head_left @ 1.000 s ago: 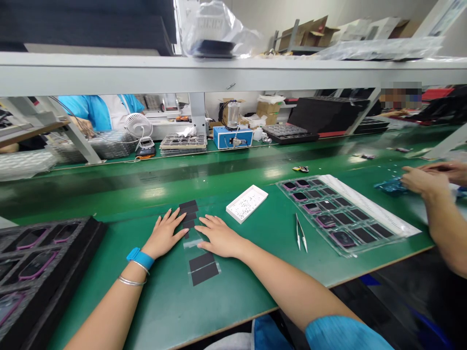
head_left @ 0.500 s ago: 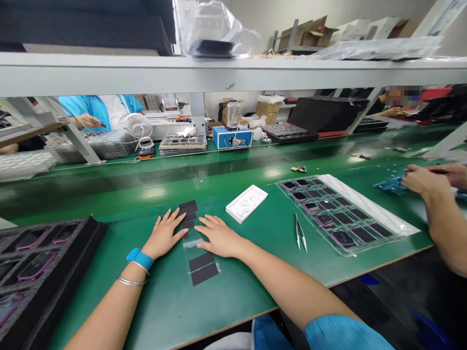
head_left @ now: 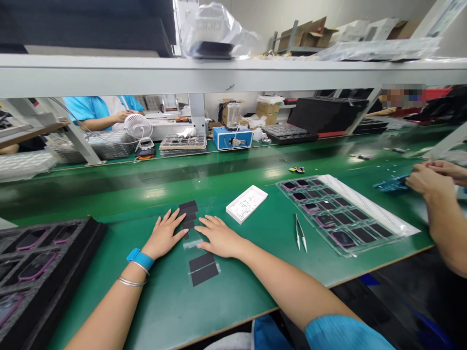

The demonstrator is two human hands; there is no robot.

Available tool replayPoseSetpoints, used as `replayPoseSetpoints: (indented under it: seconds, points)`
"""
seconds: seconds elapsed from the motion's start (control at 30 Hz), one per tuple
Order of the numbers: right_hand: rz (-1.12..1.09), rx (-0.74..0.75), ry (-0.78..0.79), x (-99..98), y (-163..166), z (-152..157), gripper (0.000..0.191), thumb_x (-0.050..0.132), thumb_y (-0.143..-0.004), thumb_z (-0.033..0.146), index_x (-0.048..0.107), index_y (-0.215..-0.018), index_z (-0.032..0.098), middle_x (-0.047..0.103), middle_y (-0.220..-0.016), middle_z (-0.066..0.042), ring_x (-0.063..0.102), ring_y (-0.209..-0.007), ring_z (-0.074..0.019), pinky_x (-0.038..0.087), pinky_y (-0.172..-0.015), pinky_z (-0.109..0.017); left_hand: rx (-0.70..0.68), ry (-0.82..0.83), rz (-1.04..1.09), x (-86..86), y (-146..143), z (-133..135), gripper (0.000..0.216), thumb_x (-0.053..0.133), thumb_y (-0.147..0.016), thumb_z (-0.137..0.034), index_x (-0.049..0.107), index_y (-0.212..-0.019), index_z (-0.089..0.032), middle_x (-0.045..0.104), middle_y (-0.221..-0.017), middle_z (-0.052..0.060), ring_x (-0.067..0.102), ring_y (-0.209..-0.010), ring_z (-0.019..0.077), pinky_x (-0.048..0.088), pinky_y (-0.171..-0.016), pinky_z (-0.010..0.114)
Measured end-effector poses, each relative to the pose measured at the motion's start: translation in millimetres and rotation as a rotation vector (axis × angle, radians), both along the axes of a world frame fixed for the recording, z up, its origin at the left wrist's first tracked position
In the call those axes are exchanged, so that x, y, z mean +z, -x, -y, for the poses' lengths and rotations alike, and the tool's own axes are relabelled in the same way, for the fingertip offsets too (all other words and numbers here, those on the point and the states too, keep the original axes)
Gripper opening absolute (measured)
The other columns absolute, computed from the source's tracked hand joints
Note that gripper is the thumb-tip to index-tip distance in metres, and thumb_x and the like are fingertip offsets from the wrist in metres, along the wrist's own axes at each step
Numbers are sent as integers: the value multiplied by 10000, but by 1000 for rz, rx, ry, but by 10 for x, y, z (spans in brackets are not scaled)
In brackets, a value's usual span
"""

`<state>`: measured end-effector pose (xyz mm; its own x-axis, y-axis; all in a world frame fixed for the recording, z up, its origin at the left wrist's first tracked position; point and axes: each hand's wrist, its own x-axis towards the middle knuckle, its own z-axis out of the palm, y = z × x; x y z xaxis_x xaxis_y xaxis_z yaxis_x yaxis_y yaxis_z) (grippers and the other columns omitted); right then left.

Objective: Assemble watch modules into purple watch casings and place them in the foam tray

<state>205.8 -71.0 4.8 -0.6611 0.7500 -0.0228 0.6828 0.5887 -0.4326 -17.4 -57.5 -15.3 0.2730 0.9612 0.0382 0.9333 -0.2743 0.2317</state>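
Observation:
Palm down on the green bench, my left hand [head_left: 166, 234] has its fingers spread, with the fingertips at the left edge of a strip of black rectangular pieces [head_left: 203, 269] on clear film. From the other side, my right hand [head_left: 219, 236] lies flat with fingers apart, its fingertips beside the same strip. Both hands are open and grip nothing; my right hand covers part of the strip's middle. To the right are a small white tray [head_left: 238, 213] with tiny dark bits in it and a pair of tweezers [head_left: 299, 233].
A clear blister tray [head_left: 345, 250] with purple-rimmed parts and black pieces lies on the right. At left stands a black foam tray [head_left: 82, 243]. A co-worker's hands [head_left: 432, 180] hold blue material at far right. A shelf beam [head_left: 233, 78] crosses overhead.
My hands have not moved. Across the bench, a co-worker's hands have come together near the white fan. The co-worker's hands at far right have shifted slightly.

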Motion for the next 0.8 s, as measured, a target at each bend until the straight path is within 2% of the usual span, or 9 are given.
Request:
replayPoseSetpoints:
  seconds: [0.8]
  points:
    - [10, 3, -5, 18, 4, 14, 580, 522, -873, 448, 415, -1376, 182, 259, -1497, -128, 154, -1400, -289, 146, -1136, -473, -7, -9, -5, -12, 12, -5, 577, 377, -878, -530, 365, -1399, -283, 249, -1517, 38, 141, -1404, 303, 151, -1102, 561]
